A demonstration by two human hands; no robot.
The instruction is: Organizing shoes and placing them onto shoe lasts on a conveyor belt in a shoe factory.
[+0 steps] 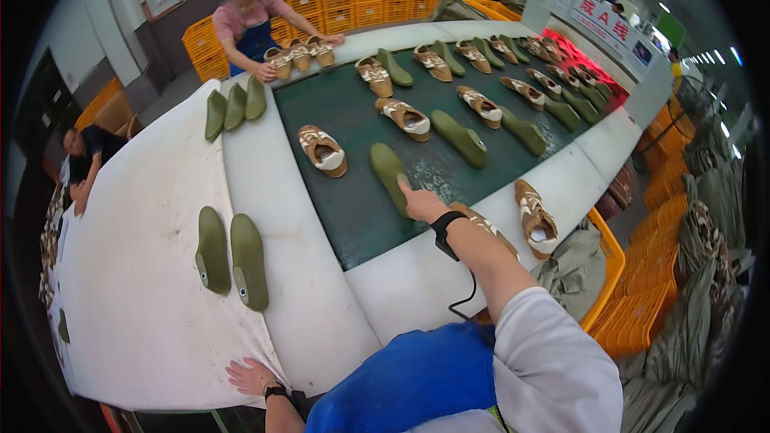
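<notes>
My right hand [423,203] reaches over the dark green belt and has hold of the near end of a green shoe last [387,167]; its thumb side is partly hidden. My left hand [250,377] lies flat with fingers spread on the white cloth-covered table [152,305], holding nothing. Two green lasts, a left one [212,250] and a right one [249,263], lie side by side on that table beyond it. Beside the held last sits a brown and white shoe [322,151]. Under my right forearm another brown and white shoe [484,224] is partly covered.
Rows of shoes and lasts fill the belt [345,228] farther off. A shoe [536,219] stands on the right white ledge. Across the table a person [255,20] touches several shoes; another person [92,148] is at the left. Orange crates [642,305] stand at the right.
</notes>
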